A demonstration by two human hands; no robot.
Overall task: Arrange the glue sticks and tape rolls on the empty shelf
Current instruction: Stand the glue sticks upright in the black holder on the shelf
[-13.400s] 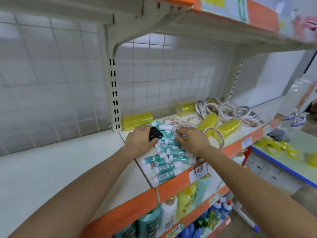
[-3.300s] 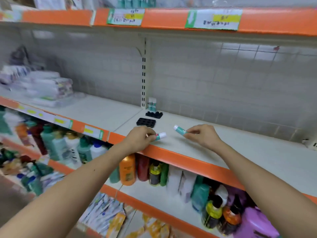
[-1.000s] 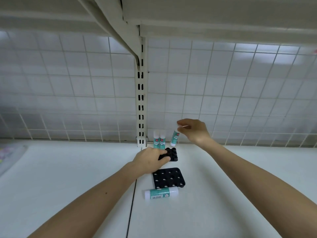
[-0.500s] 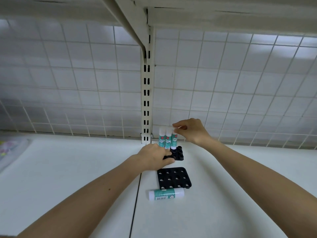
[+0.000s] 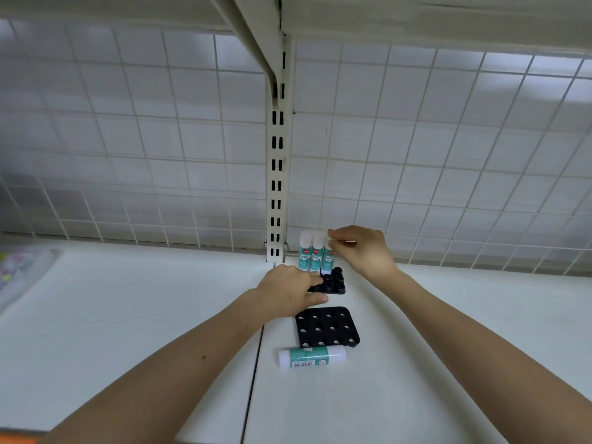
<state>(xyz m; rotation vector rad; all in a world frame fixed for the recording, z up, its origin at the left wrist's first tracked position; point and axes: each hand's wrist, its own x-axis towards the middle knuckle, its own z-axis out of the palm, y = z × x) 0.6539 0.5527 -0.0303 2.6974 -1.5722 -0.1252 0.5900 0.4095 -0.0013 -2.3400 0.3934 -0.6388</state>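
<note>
Three teal-and-white glue sticks (image 5: 315,254) stand upright in a black holder tray (image 5: 333,282) at the back of the white shelf (image 5: 128,315). My right hand (image 5: 365,251) pinches the white cap of the rightmost stick. My left hand (image 5: 288,291) rests on the holder tray's left side, fingers on its holes. A second black holder tray (image 5: 326,328) lies flat in front. Another glue stick (image 5: 312,357) lies on its side just before that tray.
A slotted upright post (image 5: 277,187) and wire grid back panel (image 5: 416,171) close the shelf's rear. A seam (image 5: 254,363) runs between two shelf boards. A blurred wrapped packet (image 5: 19,270) lies at the far left.
My right hand has brought the third glue stick from tilted in the air down into the tray beside the other two. My left hand stayed on the tray.
</note>
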